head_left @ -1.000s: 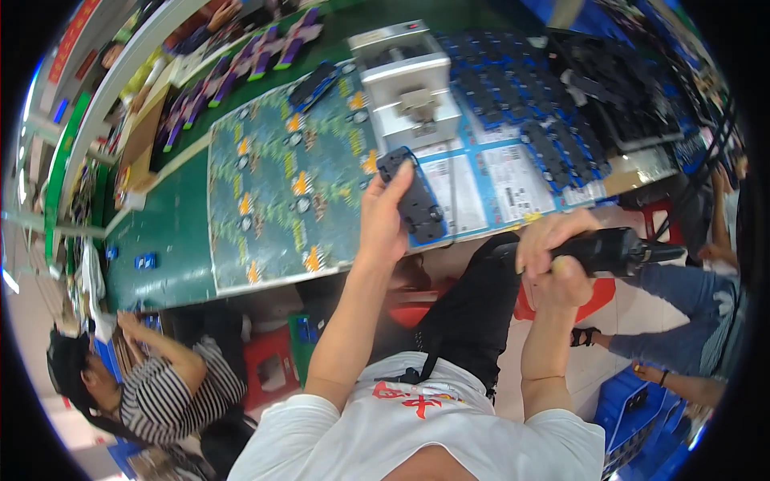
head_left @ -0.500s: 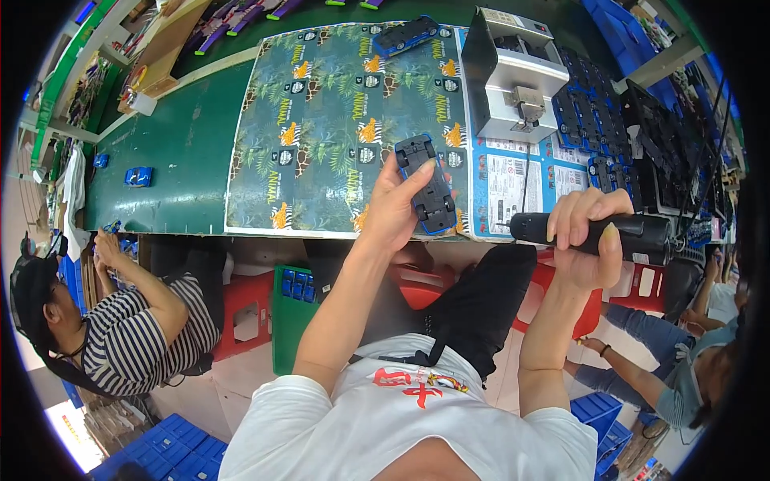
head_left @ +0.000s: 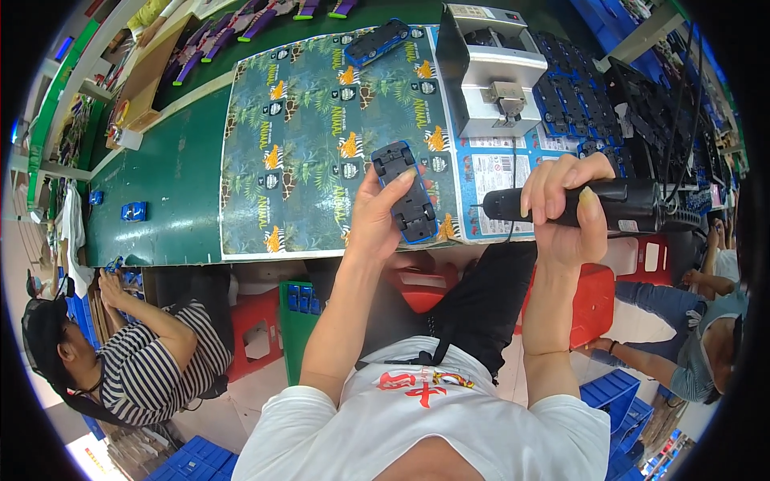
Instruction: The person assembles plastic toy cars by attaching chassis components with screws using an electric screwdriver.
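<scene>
My left hand [head_left: 377,210] is closed round a blue toy car [head_left: 414,210], its black underside and wheels turned up and my thumb lying across it. In my right hand [head_left: 569,210] is a black electric screwdriver [head_left: 618,206], held level above the table's front edge. Its thin bit points left toward the toy car, with a gap between them. Another toy car [head_left: 377,42] lies underside up at the far end of the printed animal-pattern sheet [head_left: 309,152].
A silver metal machine [head_left: 499,76] stands right of the sheet. Beyond it are rows of blue-black toy cars [head_left: 573,100]. A small blue car [head_left: 134,211] sits on the green table [head_left: 172,172]. A person in stripes [head_left: 164,345] works at left; another person [head_left: 690,345] sits at right.
Both hands, with the toy car and the screwdriver, appear slightly farther left. The screwdriver's bit now shows, pointing at the car. The whole view has shifted a little.
</scene>
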### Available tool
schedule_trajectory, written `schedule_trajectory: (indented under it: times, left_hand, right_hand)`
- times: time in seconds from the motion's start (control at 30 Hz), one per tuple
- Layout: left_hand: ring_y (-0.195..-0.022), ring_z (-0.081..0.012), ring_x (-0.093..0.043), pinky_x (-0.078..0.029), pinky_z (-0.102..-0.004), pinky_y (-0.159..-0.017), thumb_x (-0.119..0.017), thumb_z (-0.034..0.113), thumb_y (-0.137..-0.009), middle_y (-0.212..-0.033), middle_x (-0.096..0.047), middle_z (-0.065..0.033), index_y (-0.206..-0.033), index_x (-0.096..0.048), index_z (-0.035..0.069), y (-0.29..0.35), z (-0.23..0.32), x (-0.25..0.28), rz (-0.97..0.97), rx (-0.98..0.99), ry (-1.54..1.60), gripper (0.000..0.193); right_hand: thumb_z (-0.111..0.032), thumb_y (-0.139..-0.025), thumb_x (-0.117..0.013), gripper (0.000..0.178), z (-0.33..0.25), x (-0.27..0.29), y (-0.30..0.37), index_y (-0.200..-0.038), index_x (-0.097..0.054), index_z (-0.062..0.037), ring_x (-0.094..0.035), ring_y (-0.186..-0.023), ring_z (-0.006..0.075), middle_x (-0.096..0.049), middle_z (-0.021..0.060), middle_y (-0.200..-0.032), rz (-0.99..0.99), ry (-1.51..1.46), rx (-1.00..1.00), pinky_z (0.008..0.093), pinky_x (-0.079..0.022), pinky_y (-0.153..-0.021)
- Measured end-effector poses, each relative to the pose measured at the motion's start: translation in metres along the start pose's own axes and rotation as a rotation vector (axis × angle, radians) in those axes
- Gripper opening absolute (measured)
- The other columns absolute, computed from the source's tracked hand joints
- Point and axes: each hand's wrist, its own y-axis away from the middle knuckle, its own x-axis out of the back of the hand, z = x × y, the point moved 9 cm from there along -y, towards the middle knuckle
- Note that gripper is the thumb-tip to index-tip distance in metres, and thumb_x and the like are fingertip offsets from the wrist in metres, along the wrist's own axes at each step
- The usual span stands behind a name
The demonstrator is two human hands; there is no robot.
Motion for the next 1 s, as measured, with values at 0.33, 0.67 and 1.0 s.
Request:
schedule_trajectory:
  times: [0.33,0.67,1.0]
  left_hand:
    - [-0.094,-0.0232,-0.067,-0.061,-0.0413,-0.077,-0.071,-0.001,-0.08,-0.116,-0.063,-0.0129,-0.137,-0.047,0.006,-0.001,0.0,-0.002,-0.072,-0.039,0.062,0.062]
    - [-0.093,-0.0244,-0.068,-0.06,-0.0414,-0.074,-0.069,-0.006,-0.077,-0.119,-0.063,-0.0147,-0.139,-0.046,0.007,-0.003,-0.001,0.001,-0.037,0.009,0.03,0.067]
    - [-0.092,-0.0242,-0.068,-0.059,-0.044,-0.077,-0.067,-0.007,-0.077,-0.115,-0.064,-0.0138,-0.14,-0.046,0.008,-0.005,-0.003,0.002,-0.04,0.017,0.05,0.068]
  right_hand:
    - [-0.015,-0.095,-0.052,0.012,-0.024,0.025,-0.062,-0.093,-0.053,-0.0031,-0.049,-0.055,0.0177,-0.049,0.0073,-0.066,0.084,0.04,0.217,0.0346,-0.047,-0.058]
    - [-0.005,-0.085,-0.069,0.009,-0.015,0.043,-0.095,-0.084,-0.064,0.0024,-0.057,-0.047,0.0158,-0.058,0.0074,-0.058,0.176,0.197,0.312,0.0298,-0.051,-0.052]
    - [-0.013,-0.083,-0.076,0.022,0.002,0.036,-0.102,-0.067,-0.065,-0.0024,-0.054,-0.044,0.0067,-0.057,0.0004,-0.052,0.207,0.482,0.241,0.0219,-0.041,-0.045]
